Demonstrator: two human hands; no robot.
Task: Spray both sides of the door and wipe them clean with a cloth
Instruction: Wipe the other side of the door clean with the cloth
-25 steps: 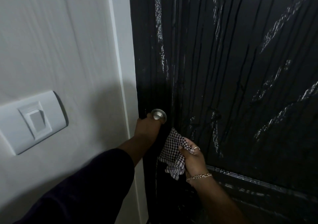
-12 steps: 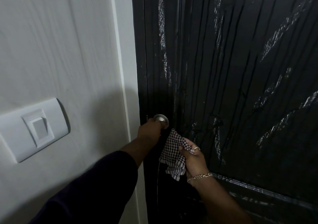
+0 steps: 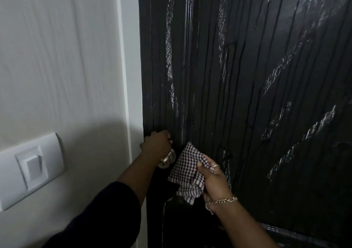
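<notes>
The black door (image 3: 266, 95) fills the right side, wet with streaks and runs of spray. Its round metal knob (image 3: 168, 160) shows at the door's left edge. My left hand (image 3: 155, 144) lies curled against that edge just above the knob, which sticks out under my wrist. Whether the fingers hold the edge or the knob I cannot tell. My right hand (image 3: 213, 183) grips a bunched black-and-white checked cloth (image 3: 188, 169) against the door face, just right of the knob. No spray bottle is in view.
A white wall (image 3: 66, 66) and white door frame (image 3: 129, 76) stand left of the door. A white light switch (image 3: 32, 167) is mounted on the wall at lower left. A raised moulding (image 3: 297, 234) crosses the door at lower right.
My left hand has moved from around the knob to just above it, so the knob now shows below the wrist. The right hand and cloth have stayed put.
</notes>
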